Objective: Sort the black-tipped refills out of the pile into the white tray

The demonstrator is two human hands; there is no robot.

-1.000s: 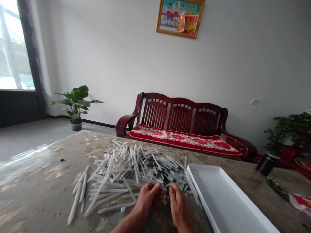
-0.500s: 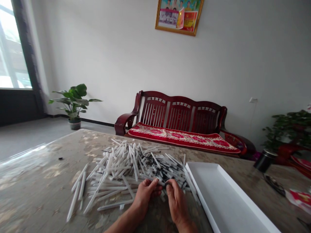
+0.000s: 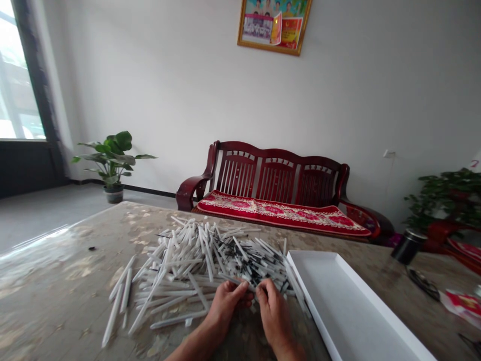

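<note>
Curling over a heap of thin white sticks (image 3: 195, 265) at lower centre, the left hand (image 3: 227, 307) and right hand (image 3: 274, 315) are touching them. Whether either is gripping one is hidden.

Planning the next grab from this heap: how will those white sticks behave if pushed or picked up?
The loose white sticks look straight and round, so they will probably roll when pushed. They look stiff and fairly light, likely plastic. Crossed over each other in the heap, they may snag, so a pull near the left hand could drag neighbouring sticks along.

Head-worn camera faces forward and down, close above the table (image 3: 63, 286)
</note>
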